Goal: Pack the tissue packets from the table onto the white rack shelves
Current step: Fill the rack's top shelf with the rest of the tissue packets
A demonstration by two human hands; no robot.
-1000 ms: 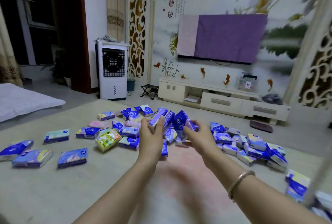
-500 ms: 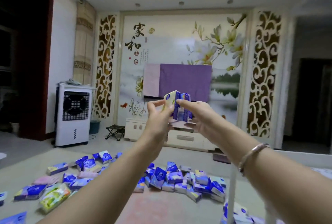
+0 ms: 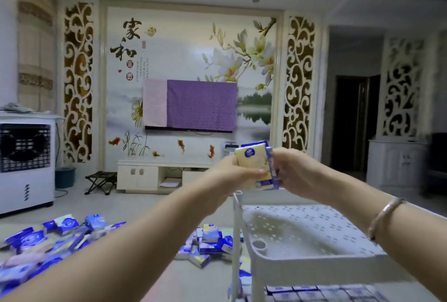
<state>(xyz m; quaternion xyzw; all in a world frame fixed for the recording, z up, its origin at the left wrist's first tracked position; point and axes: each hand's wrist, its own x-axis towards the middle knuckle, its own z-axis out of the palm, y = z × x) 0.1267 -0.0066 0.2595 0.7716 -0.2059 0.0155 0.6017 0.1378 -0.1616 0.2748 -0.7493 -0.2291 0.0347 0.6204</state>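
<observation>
Packets (image 3: pixel 257 166) now, seemingly, above rack (image 3: pixel 312 236), between hands (image 3: pixel 235 171)

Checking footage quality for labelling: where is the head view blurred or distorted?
Head view: loose tissue packets at lower left smear with motion blur; the white rack is soft; the held packets and wall mural stay fairly sharp; wide-angle bending at edges; dim indoor light.

A home living room: covered wall television (image 3: pixel 202 104), low cabinet (image 3: pixel 154 173), floral mural (image 3: pixel 242 59).

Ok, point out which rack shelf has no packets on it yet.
The top shelf, just below both hands: its dotted white surface is bare, while the shelf underneath is already lined with blue packets.
</observation>
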